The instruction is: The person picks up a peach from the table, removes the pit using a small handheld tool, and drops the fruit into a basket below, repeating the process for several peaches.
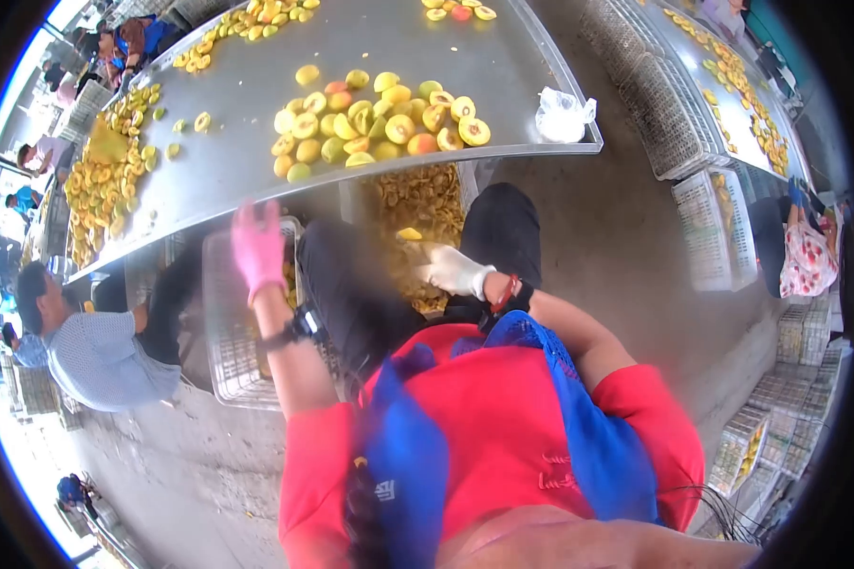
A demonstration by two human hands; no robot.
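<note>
My left hand (258, 245), in a pink glove, is raised just below the table's front edge, above a white plastic crate (247, 365). Its fingers are stretched out and slightly blurred. My right hand (454, 270), in a white glove, is between my knees over a crate of cut fruit pieces (417, 204), fingers pointing left. Motion smears its fingertips, so I cannot tell whether they hold anything. A yellow fruit piece (409, 233) shows just beyond those fingertips. On the metal table (228, 175) ahead lies a pile of halved yellow peach-like fruit (380, 123).
A crumpled clear plastic bag (562, 116) sits at the table's right corner. More fruit (104, 180) is heaped on the left. A person in a patterned shirt (109, 360) sits there. Stacked crates (669, 114) and a second fruit table (745, 95) stand on the right.
</note>
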